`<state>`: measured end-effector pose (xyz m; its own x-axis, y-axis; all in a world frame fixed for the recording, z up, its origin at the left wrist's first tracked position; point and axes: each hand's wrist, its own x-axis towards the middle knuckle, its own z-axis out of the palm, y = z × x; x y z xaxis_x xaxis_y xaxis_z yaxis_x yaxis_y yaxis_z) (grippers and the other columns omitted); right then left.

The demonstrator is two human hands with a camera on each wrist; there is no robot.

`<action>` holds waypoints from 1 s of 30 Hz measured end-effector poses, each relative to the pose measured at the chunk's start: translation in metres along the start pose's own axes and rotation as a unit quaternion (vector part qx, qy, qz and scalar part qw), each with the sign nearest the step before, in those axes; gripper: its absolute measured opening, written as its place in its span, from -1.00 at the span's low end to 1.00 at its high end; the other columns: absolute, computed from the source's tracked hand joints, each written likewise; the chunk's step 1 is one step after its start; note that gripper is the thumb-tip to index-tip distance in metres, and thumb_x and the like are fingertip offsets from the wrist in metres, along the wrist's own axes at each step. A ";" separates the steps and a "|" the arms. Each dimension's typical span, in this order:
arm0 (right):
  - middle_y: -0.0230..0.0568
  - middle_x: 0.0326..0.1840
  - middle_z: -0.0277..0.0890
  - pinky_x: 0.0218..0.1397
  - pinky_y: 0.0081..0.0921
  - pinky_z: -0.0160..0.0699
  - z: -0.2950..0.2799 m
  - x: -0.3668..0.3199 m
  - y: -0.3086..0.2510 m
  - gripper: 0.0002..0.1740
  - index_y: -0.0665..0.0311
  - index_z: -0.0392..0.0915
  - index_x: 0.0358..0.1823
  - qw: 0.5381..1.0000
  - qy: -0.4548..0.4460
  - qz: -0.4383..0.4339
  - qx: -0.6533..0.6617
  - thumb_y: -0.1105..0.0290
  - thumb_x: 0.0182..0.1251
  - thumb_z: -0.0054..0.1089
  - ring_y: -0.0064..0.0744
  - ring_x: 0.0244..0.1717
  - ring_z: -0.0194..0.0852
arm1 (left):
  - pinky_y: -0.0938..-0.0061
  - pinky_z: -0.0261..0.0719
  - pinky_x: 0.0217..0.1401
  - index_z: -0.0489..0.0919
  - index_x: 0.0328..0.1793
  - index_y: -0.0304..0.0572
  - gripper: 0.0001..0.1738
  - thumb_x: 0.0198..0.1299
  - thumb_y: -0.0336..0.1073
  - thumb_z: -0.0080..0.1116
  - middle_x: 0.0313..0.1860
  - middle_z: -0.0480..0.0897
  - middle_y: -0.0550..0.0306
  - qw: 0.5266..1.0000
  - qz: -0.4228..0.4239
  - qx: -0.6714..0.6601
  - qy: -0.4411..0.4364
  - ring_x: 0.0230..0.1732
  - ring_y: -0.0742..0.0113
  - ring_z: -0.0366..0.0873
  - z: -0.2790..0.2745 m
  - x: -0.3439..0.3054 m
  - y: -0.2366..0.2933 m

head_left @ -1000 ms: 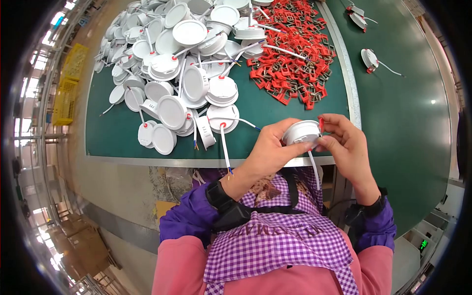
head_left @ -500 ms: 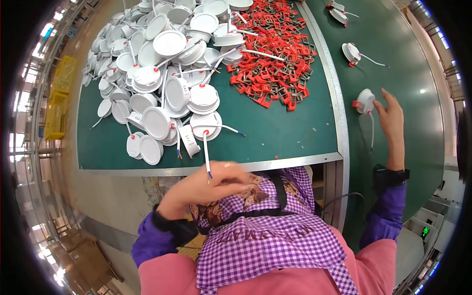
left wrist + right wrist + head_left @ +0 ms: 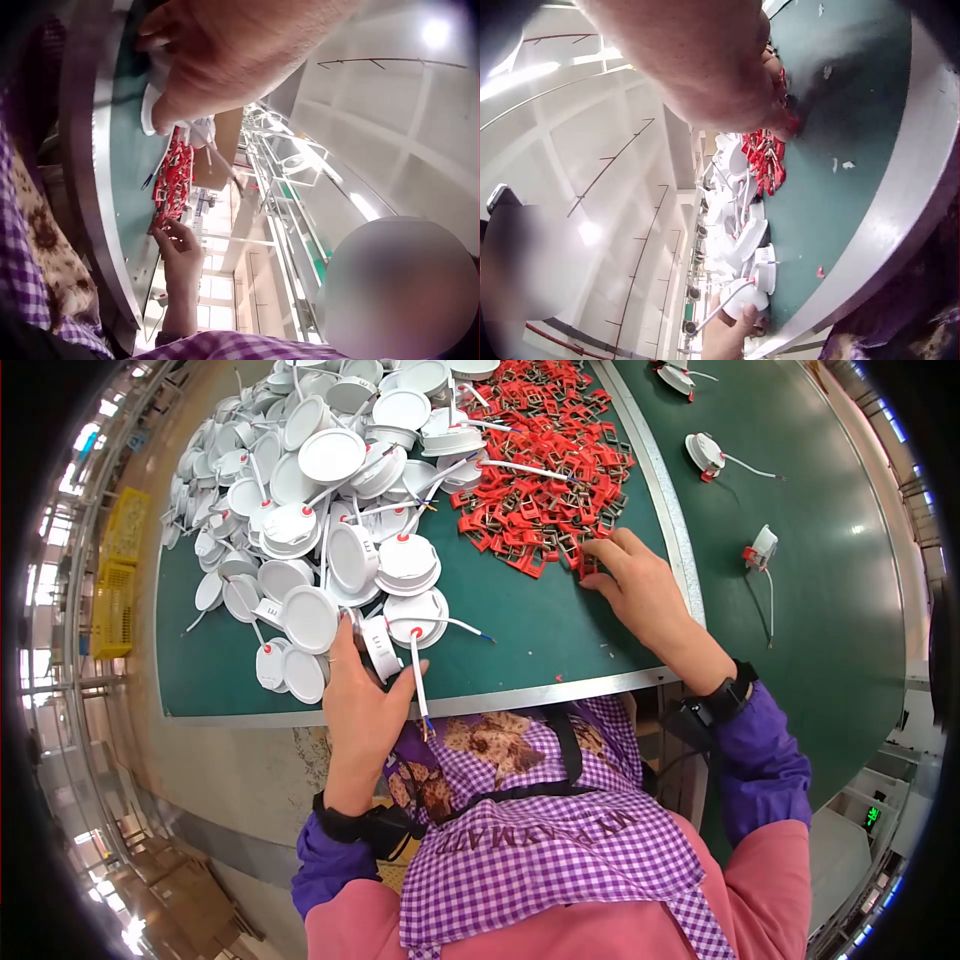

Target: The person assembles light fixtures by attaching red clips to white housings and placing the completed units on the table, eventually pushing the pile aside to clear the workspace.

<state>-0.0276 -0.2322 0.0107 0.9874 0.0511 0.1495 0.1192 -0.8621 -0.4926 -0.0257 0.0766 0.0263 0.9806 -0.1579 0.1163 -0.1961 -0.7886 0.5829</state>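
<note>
At the near edge of a heap of white round downlights (image 3: 331, 456), my left hand (image 3: 365, 712) grips a white downlight (image 3: 379, 648) standing on its rim, fingers on its left side and thumb at its lower right. In the right wrist view, the left thumb lies against a white lamp's face (image 3: 739, 297). My right hand (image 3: 648, 596) is at the near right corner of a pile of red clips with metal springs (image 3: 545, 470). Its thumb and fingers pinch a red clip (image 3: 588, 566), partly hidden by the fingertips.
A metal strip (image 3: 668, 505) separates the green table (image 3: 510, 650) from a green surface on the right. On that surface lie several downlights fitted with red clips, the nearest downlight (image 3: 765, 545) tilted with its cord trailing. Yellow crates (image 3: 115, 605) stand beyond the table's left side.
The downlight held between both hands was set down on the right-hand green surface and released. My left hand then moved to the lamp heap, and my right hand came back left to the red clips.
</note>
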 end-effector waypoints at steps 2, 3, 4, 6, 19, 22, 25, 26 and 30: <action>-0.13 -0.23 0.42 -0.20 -0.29 0.47 0.002 0.000 -0.001 -0.65 0.28 0.47 -0.11 0.999 0.025 -0.006 0.020 0.42 0.06 0.32 -0.07 -0.26 0.48 | 0.30 0.54 -0.10 0.22 0.32 -0.44 -0.14 -0.09 -0.27 0.39 -0.02 0.53 -0.23 0.998 -0.038 -0.044 0.015 -0.09 -0.01 0.58 0.005 0.003 0.004; -0.13 -0.23 0.42 -0.20 -0.29 0.47 0.003 -0.001 0.000 -0.65 0.28 0.47 -0.11 0.999 0.025 -0.006 0.020 0.42 0.06 0.32 -0.07 -0.26 0.48 | 0.34 0.56 -0.16 0.31 0.26 -0.42 -0.30 -0.02 -0.31 0.30 -0.10 0.57 -0.22 0.991 0.094 0.070 0.060 -0.17 0.04 0.61 0.009 0.009 0.005; -0.12 -0.26 0.45 -0.24 -0.31 0.48 0.004 -0.003 0.003 -0.70 0.29 0.46 -0.17 0.997 0.036 0.002 0.065 0.43 0.07 0.30 -0.10 -0.29 0.50 | 0.34 0.56 -0.16 0.31 0.26 -0.42 -0.30 -0.02 -0.31 0.30 -0.10 0.57 -0.22 0.991 0.094 0.071 0.060 -0.17 0.04 0.61 0.007 0.010 0.010; -0.12 -0.30 0.49 -0.28 -0.33 0.50 0.000 -0.005 0.004 -0.75 0.31 0.45 -0.23 0.993 0.047 0.009 0.112 0.43 0.08 0.29 -0.13 -0.33 0.52 | 0.40 0.57 -0.26 0.40 0.17 -0.41 -0.45 0.02 -0.35 0.23 -0.19 0.59 -0.19 0.997 -0.041 -0.061 -0.028 -0.28 0.12 0.64 -0.003 0.013 0.023; -0.31 -0.41 0.55 -0.40 -0.70 0.49 -0.045 -0.001 -0.050 -0.86 0.42 0.48 -0.25 0.882 0.095 0.169 0.430 0.47 0.26 0.18 -0.66 -0.47 0.51 | 0.56 0.67 -0.21 0.37 0.18 -0.33 -0.58 0.18 -0.49 0.15 -0.03 0.57 0.02 0.756 -0.179 -0.581 -0.244 -0.10 0.38 0.59 0.015 0.047 0.078; -0.30 -0.40 0.56 -0.36 -0.68 0.51 -0.044 0.001 -0.054 -0.87 0.41 0.48 -0.24 0.895 0.161 0.106 0.403 0.48 0.27 0.17 -0.63 -0.44 0.55 | 0.53 0.63 -0.08 0.34 0.22 -0.34 -0.53 0.17 -0.46 0.14 0.02 0.56 0.03 0.751 -0.174 -0.578 -0.267 -0.05 0.31 0.59 0.029 0.050 0.094; -0.24 -0.41 0.57 -0.34 -0.63 0.52 -0.045 0.002 -0.050 -0.87 0.40 0.50 -0.24 0.913 0.176 0.069 0.361 0.50 0.24 0.19 -0.56 -0.41 0.57 | 0.56 0.58 -0.05 0.38 0.19 -0.34 -0.53 0.14 -0.46 0.18 -0.02 0.58 0.08 0.787 -0.110 -0.530 -0.297 -0.06 0.40 0.57 0.034 0.055 0.098; -0.22 -0.41 0.56 -0.33 -0.62 0.53 -0.046 0.003 -0.051 -0.87 0.40 0.51 -0.24 0.931 0.168 0.044 0.321 0.51 0.22 0.20 -0.54 -0.40 0.58 | 0.56 0.58 -0.05 0.38 0.19 -0.34 -0.53 0.14 -0.46 0.18 -0.02 0.58 0.08 0.786 -0.109 -0.531 -0.297 -0.06 0.40 0.57 0.034 0.057 0.098; -0.13 -0.36 0.54 -0.32 -0.45 0.54 -0.056 -0.001 -0.057 -0.87 0.38 0.52 -0.24 0.976 0.099 -0.051 0.186 0.54 0.17 0.19 -0.25 -0.39 0.57 | 0.61 0.54 -0.13 0.48 0.09 -0.35 -0.59 0.09 -0.43 0.24 -0.11 0.59 0.15 0.838 -0.047 -0.439 -0.322 -0.15 0.51 0.55 0.030 0.066 0.101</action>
<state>-0.0413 -0.2114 0.0867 0.9333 -0.0024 0.3590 0.2822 -0.6134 -0.7377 0.0194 -0.0314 0.0685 0.7333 -0.6295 -0.2570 0.2351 -0.1199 0.9645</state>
